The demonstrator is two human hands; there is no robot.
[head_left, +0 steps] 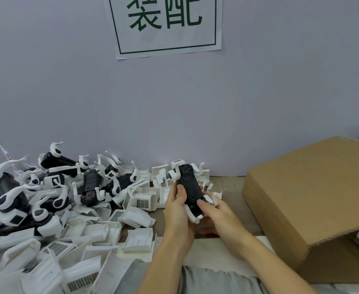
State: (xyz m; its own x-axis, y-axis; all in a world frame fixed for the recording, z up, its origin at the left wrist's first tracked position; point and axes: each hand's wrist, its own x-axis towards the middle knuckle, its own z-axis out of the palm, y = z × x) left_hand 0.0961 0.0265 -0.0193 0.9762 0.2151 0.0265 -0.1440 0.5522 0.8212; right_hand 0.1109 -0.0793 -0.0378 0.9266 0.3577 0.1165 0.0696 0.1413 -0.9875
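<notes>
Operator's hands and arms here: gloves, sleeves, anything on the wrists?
No gloves: the left hand and right hand are both bare, with no ring, watch or band visible. The left forearm and right forearm are uncovered to the frame's bottom edge, so no sleeves show. Grey fabric lies beneath them, probably the person's clothing.
</notes>
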